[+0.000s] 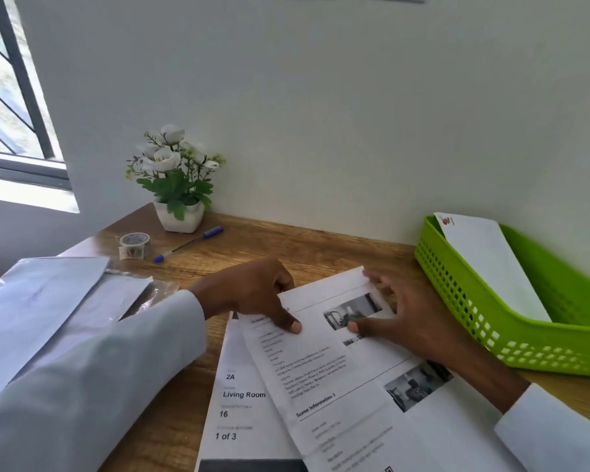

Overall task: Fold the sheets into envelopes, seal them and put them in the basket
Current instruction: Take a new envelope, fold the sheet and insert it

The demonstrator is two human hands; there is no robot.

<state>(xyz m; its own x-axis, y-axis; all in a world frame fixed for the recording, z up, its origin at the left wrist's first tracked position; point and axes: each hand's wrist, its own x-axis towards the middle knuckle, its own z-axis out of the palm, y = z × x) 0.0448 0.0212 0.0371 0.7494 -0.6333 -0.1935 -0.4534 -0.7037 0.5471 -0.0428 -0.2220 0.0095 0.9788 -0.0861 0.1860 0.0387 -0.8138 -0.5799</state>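
Observation:
A printed sheet (338, 379) with text and small photos lies tilted on the wooden desk, over a second printed sheet (239, 403). My left hand (252, 294) grips the top sheet's upper left edge, thumb on the paper and fingers curled behind it. My right hand (399, 321) holds the upper right part, thumb pressing a photo and fingers at the top edge. A green basket (464, 308) stands at the right with one white envelope (491, 267) leaning inside. Several white envelopes (41, 308) lie at the left, partly under my left sleeve.
A roll of tape (134, 245) and a blue pen (188, 244) lie at the back left of the desk (314, 247). A white pot of flowers (176, 185) stands against the wall. A window is at far left.

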